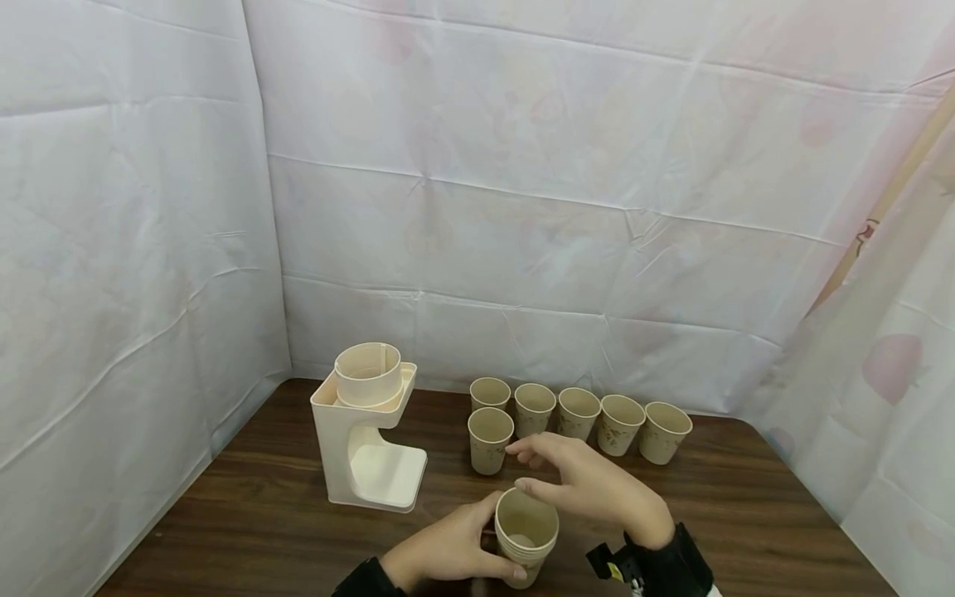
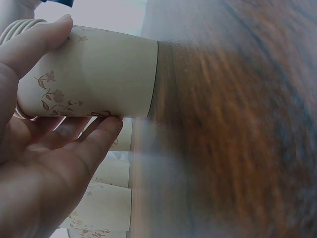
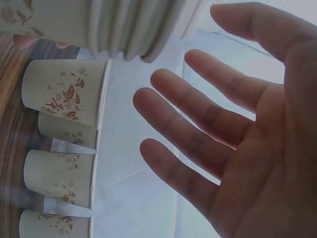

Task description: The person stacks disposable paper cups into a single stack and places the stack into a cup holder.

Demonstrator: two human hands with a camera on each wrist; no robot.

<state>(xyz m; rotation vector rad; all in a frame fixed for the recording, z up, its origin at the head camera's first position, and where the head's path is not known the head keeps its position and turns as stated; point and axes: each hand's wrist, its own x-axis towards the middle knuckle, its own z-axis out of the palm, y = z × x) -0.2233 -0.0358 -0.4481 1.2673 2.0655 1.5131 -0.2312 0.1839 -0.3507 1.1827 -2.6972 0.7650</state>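
Observation:
In the head view my left hand [image 1: 458, 543] grips a stack of nested beige paper cups [image 1: 530, 551] near the front of the table. Its thumb and fingers wrap the stack from both sides, and the left wrist view shows brown floral print on the outer cup [image 2: 89, 74]. My right hand [image 1: 589, 481] hovers just beyond and right of the stack's mouth. The right wrist view has its fingers [image 3: 185, 131] spread and holding nothing, close to the stacked rims [image 3: 158, 29]. A single paper cup [image 1: 488, 456] stands upright beyond the stack.
Behind that cup, a row of several upright paper cups [image 1: 615, 435] runs along the back of the dark wooden table [image 1: 261, 497]. To the left stands a cream dispenser-like stand [image 1: 339, 456] with a round holder [image 1: 367, 385] on top. White cloth [image 1: 485, 207] hangs around the table.

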